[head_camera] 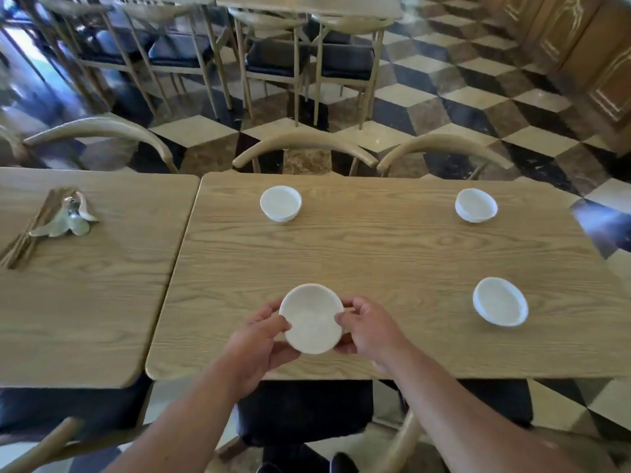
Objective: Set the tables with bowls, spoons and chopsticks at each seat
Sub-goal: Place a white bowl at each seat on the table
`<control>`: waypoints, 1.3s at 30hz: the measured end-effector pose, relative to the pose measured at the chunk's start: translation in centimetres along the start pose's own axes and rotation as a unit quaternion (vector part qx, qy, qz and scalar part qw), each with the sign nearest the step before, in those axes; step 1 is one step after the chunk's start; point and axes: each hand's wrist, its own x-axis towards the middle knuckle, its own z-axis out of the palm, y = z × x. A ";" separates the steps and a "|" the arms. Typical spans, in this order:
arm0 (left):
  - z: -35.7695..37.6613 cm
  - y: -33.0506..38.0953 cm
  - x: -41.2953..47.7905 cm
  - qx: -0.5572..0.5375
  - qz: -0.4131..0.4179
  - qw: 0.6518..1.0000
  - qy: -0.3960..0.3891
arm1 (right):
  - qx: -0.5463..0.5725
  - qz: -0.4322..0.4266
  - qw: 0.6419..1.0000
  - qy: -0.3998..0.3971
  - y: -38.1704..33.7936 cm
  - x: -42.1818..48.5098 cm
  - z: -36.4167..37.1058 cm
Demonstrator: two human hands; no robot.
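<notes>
One bowl (311, 319) gripped by left hand (259, 339) and right hand (368, 331) — near table (375, 268) edge

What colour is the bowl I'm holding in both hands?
White. The bowl shows clearly in the head view, the only one.

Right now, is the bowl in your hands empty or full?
Empty: the bowl gripped by the left hand and right hand shows only bare white inside.

Wooden chairs (345, 59) with dark seat cushions stand on a checkered tile floor (444, 97) — carved wooden panelling (580, 39) at the right.
</notes>
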 end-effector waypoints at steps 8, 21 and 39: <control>-4.6 -1.1 3.3 0.056 0.000 0.996 0.073 | 0.014 0.041 0.999 -0.006 1.0 2.7 4.6; -6.6 -2.0 8.5 0.150 -0.011 0.982 0.113 | 0.027 0.069 0.997 0.003 2.6 7.6 6.7; -6.0 1.5 7.0 0.278 -0.012 0.943 0.181 | -0.177 0.032 0.982 0.060 0.8 4.8 5.8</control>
